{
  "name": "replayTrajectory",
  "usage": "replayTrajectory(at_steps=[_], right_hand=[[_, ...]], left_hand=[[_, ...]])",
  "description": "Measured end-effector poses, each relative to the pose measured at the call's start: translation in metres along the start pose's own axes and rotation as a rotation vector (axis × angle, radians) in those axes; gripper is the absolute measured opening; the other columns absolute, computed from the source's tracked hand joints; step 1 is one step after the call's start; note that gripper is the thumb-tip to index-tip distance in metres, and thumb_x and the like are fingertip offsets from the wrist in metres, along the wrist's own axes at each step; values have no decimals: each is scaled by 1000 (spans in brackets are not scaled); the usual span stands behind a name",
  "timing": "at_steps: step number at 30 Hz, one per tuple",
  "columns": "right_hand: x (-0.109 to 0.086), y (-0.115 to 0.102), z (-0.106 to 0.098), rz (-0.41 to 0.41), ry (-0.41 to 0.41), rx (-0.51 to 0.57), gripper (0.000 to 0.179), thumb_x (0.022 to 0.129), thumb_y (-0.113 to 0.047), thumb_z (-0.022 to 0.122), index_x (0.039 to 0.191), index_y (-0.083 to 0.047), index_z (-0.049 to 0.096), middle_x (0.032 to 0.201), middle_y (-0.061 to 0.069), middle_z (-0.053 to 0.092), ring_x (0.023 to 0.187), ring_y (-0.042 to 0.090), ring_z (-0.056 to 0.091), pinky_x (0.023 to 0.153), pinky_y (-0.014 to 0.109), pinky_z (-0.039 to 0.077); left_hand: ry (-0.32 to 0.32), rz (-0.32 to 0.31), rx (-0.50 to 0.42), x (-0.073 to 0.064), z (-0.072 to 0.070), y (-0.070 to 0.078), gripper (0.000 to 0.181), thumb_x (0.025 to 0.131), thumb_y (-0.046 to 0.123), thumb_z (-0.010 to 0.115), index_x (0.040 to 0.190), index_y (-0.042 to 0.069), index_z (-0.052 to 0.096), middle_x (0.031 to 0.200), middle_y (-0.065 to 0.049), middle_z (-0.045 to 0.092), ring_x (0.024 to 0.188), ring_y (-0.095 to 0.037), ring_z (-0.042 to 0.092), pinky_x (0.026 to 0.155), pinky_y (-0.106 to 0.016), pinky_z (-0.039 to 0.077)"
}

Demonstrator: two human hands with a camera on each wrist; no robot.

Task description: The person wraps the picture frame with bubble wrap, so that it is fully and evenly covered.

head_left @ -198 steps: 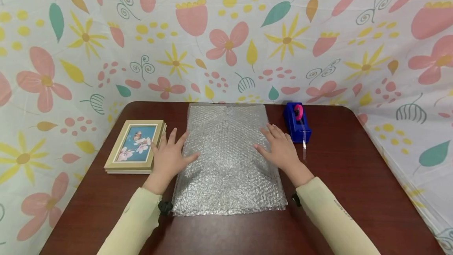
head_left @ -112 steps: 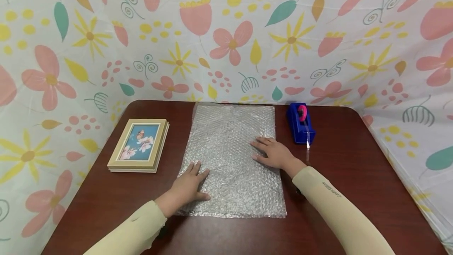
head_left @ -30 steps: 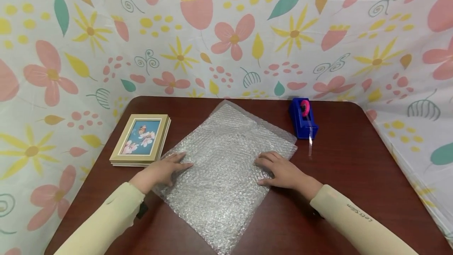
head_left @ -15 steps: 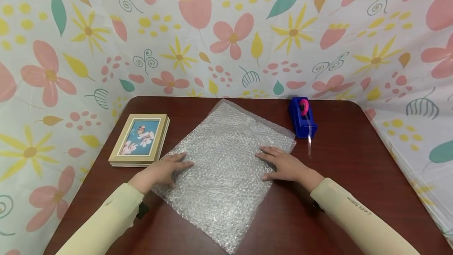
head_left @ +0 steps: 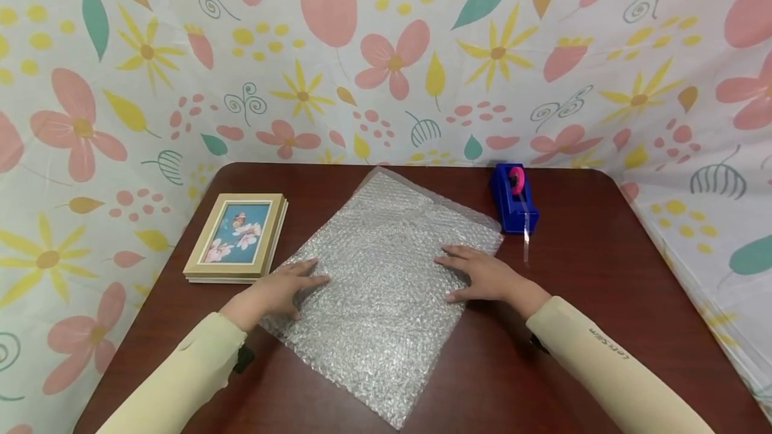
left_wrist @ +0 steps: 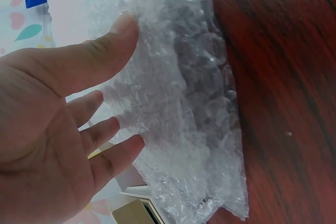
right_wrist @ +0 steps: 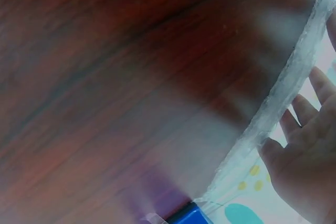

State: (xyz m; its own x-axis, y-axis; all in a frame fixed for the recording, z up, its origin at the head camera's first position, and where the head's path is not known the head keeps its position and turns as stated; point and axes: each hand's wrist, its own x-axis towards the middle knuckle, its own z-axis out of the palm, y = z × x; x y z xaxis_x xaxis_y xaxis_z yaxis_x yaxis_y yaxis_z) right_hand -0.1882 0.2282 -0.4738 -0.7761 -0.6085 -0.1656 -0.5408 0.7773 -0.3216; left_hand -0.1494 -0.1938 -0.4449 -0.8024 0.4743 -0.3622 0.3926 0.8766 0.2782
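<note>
A stack of clear bubble wrap [head_left: 380, 273] lies turned like a diamond on the dark wooden table, one corner pointing toward me. My left hand [head_left: 276, 295] rests on its left corner with fingers spread; in the left wrist view the thumb and fingertips of the left hand [left_wrist: 58, 108] touch the bubbly surface. On the right side, my right hand [head_left: 485, 276] lies on the wrap near its edge, fingers extended and apart. The right wrist view shows the right hand [right_wrist: 304, 150] by the wrap's edge [right_wrist: 278, 87]. Neither hand grips anything.
A cream-framed picture [head_left: 236, 236] of a butterfly and blossoms lies at the left, close to my left hand. At the back right stands a blue tape dispenser [head_left: 512, 199], a strip of tape hanging from it. A floral curtain [head_left: 386, 52] runs behind the table [head_left: 603, 300].
Several seconds ago the bubble wrap lay straight; it has since been turned diagonally. Within the last second my right hand shifted slightly and spread its fingers, while my left hand stayed nearly still.
</note>
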Motion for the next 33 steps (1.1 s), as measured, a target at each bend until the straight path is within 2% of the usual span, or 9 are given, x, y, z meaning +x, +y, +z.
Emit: replayTrajectory(at_steps=[9, 18, 33], right_hand=[[6, 2, -4, -5, -3, 13, 81, 83, -51, 80, 151, -15, 53, 162, 18, 43, 150, 45, 38, 118, 64, 37], [16, 6, -7, 6, -26, 34, 82, 82, -48, 82, 150, -13, 53, 163, 20, 41, 150, 47, 36, 119, 64, 37], [17, 5, -14, 25, -61, 70, 82, 83, -45, 82, 151, -12, 52, 165, 20, 37, 152, 48, 33, 120, 66, 33]], left_hand=[[14, -11, 38, 2, -1, 2, 85, 74, 11, 88, 150, 22, 54, 166, -19, 34, 151, -47, 35, 117, -62, 40], [-2, -34, 2, 5, 1, 0, 84, 75, 11, 88, 151, 22, 53, 167, -19, 33, 152, -47, 33, 118, -64, 38], [-20, -40, -16, 6, -2, 6, 83, 76, 11, 87, 151, 21, 53, 167, -21, 31, 152, -49, 31, 117, -65, 38]])
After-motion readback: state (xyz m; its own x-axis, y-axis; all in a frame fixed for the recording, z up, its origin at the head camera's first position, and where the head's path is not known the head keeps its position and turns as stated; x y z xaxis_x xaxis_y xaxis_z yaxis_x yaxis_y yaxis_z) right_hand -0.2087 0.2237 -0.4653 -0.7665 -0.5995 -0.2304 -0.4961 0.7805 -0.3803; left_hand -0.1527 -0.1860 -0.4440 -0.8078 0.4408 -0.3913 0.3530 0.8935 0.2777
